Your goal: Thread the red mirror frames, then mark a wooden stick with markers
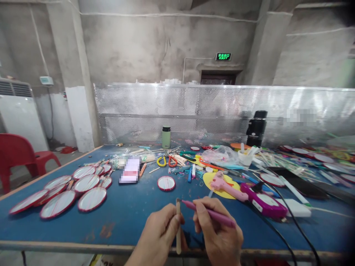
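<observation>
My left hand (159, 231) pinches a flat wooden craft stick (178, 242) upright over the table's near edge. My right hand (222, 236) grips a pink pen (220, 217), whose tip points left at the stick's dark upper end. Tip and stick look close together; whether they touch I cannot tell. Beyond my hands lies a small round white disc with a red rim (166, 183). To the right, a pink glue gun (222, 184) rests on a yellow oval piece (207, 178).
Several larger red-rimmed discs (92, 199) lie at left, near a phone (130, 170). A purple device (264, 203) with black cables is at right. A green bottle (166, 137), a black flask (256, 129) and loose craft pieces stand before a perforated metal screen (149, 107).
</observation>
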Demonstrator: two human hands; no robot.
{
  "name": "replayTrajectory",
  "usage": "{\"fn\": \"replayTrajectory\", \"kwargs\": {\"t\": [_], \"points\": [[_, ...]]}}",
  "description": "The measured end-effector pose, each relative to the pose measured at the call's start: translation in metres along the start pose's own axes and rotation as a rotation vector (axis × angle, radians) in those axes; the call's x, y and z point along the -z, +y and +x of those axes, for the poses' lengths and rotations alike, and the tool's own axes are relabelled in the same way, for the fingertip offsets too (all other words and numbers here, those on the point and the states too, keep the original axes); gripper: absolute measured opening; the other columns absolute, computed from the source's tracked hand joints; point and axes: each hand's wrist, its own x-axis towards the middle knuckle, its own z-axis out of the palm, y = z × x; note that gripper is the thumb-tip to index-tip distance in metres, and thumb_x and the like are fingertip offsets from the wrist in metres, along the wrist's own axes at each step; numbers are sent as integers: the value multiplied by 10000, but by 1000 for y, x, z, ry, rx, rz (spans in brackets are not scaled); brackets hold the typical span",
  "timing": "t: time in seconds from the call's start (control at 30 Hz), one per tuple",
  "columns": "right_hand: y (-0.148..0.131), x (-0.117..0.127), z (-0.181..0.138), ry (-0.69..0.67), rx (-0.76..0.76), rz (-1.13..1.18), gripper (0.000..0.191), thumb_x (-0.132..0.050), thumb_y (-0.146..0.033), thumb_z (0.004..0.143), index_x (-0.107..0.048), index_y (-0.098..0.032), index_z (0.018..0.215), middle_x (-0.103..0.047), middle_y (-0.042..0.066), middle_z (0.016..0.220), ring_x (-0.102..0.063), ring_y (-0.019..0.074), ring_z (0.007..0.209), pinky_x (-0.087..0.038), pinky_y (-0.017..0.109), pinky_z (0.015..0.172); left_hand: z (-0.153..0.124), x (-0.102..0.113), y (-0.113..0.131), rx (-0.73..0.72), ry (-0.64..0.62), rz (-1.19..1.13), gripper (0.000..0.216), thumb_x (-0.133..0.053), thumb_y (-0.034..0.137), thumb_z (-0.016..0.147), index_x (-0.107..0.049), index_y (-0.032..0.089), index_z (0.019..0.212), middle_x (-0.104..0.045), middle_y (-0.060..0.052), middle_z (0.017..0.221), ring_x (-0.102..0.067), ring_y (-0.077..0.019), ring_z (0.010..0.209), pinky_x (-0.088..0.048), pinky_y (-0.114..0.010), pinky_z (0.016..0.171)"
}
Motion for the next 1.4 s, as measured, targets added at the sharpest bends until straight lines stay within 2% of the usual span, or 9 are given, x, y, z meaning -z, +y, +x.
{"fn": "replayTrajectory", "kwargs": {"t": [0.13, 0.3, 0.53, 0.67, 1.03, 1.4], "points": [[-3, -3, -1, 47, -49, 58, 212, -632, -309, 928, -710, -198, 766, -588, -19, 570, -504, 100, 417, -451, 209, 430, 0, 0, -3, 11, -13, 35, 347, -407, 498, 985, -534, 214, 831, -655, -16, 656, -621, -179, 597, -466, -242, 603], [-7, -4, -3, 61, -138, 130, 254, -615, -342, 941, -700, -197, 750, -559, -28, 575, -475, 87, 410, -418, 197, 405, -2, 1, -7, -5, 27, 137, 382, -401, 491, 993, -568, 196, 817, -611, -11, 689, -554, -171, 662, -444, -234, 627], [5, 1, -4, -27, -60, 81, 226, -582, -291, 967, -695, -190, 799, -605, -12, 622, -503, 86, 421, -418, 186, 396, -2, 2, -5, -9, 34, 159, 405, -431, 506, 983, -589, 192, 783, -573, 2, 724, -500, -166, 697, -419, -230, 660], [9, 1, -6, -30, -80, 95, 198, -581, -285, 969, -700, -194, 841, -633, -6, 657, -513, 85, 421, -418, 187, 395, -3, 2, -3, -7, 32, 147, 392, -430, 494, 986, -575, 194, 778, -556, 7, 725, -493, -162, 697, -414, -226, 663], [0, 1, -5, -57, -17, 56, 219, -577, -248, 962, -721, -208, 802, -625, -9, 646, -511, 85, 424, -413, 184, 388, -5, -2, 2, 3, 50, 132, 352, -419, 449, 997, -516, 205, 763, -532, 12, 697, -486, -156, 671, -405, -227, 636], [-3, 1, -1, -83, 25, 13, 224, -565, -223, 961, -713, -218, 793, -621, -29, 610, -512, 77, 404, -419, 174, 391, -4, -2, 2, 30, 44, 145, 351, -398, 452, 991, -507, 212, 759, -620, -9, 649, -551, -166, 615, -408, -242, 604]]}}
